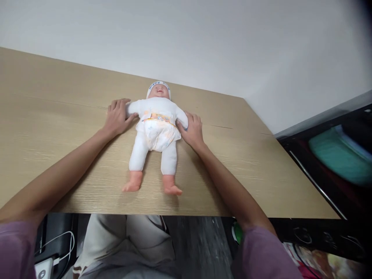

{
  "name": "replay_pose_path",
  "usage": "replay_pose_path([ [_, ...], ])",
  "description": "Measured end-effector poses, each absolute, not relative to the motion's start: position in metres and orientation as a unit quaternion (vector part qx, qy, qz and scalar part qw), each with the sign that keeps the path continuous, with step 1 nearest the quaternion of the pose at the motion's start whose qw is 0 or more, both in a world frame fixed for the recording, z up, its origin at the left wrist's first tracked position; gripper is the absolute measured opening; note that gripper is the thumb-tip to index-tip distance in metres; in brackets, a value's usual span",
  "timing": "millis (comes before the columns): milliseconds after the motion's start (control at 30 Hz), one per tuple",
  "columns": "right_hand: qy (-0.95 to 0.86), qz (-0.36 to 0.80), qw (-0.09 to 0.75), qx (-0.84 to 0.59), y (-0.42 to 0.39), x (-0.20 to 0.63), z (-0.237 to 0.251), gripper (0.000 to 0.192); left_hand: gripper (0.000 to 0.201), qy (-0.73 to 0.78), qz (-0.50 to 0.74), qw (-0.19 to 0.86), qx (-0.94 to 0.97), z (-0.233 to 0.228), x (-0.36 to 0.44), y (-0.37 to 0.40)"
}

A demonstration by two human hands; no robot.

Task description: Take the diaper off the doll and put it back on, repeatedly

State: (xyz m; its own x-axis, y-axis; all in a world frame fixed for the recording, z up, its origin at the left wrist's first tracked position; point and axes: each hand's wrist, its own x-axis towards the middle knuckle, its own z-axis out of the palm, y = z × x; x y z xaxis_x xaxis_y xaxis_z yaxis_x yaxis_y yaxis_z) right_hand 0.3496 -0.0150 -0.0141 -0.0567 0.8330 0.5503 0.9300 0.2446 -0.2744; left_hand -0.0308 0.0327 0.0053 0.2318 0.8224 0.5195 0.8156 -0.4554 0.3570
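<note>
A baby doll in a white cap, with a white cloth body, lies on its back on the wooden table, feet toward me. Round its waist is a diaper with an orange patterned band. My left hand is closed round the end of the doll's arm on the left, thumb beside its sleeve. On the other side, my right hand grips the end of the other arm. Both of the doll's hands are mostly hidden by my fingers. Its bare feet point slightly outward.
The table has a straight front edge close to my lap and meets a white wall behind. Right of it stands a dark-framed item with a teal object. A white device with a cable sits below at the lower left.
</note>
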Motion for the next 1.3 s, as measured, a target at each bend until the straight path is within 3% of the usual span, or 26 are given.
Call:
replay_pose_path([
  [300,-0.693,-0.019,0.363,-0.622,-0.015,0.347,-0.022,0.061,0.071,0.602,0.232,-0.006,0.764,0.014,-0.023,0.032],
  [433,-0.647,0.062,0.381,-0.658,-0.001,0.323,-0.001,0.046,0.065,0.659,0.186,0.134,0.717,0.039,0.0,0.028],
  [567,-0.626,0.141,0.4,-0.654,-0.011,0.31,0.031,0.04,0.05,0.676,0.23,0.238,0.659,0.069,0.006,-0.002],
  [700,-0.652,0.209,0.428,-0.59,-0.072,0.315,0.063,0.045,0.053,0.646,0.332,0.214,0.653,0.091,-0.006,-0.097],
  [800,-0.704,0.236,0.403,-0.535,-0.143,0.326,0.083,0.049,0.057,0.641,0.342,0.194,0.66,0.085,-0.022,-0.206],
  [967,-0.793,0.247,0.304,-0.466,-0.266,0.341,0.099,0.047,0.045,0.547,0.24,0.344,0.725,0.019,-0.058,-0.392],
  [1133,-0.799,0.368,0.224,-0.421,-0.351,0.311,0.045,0.049,0.052,0.533,0.144,0.39,0.737,-0.046,-0.092,-0.507],
  [1300,-0.775,0.387,0.19,-0.462,-0.365,0.275,-0.054,0.054,0.041,0.592,0.118,0.378,0.701,-0.065,-0.106,-0.532],
])
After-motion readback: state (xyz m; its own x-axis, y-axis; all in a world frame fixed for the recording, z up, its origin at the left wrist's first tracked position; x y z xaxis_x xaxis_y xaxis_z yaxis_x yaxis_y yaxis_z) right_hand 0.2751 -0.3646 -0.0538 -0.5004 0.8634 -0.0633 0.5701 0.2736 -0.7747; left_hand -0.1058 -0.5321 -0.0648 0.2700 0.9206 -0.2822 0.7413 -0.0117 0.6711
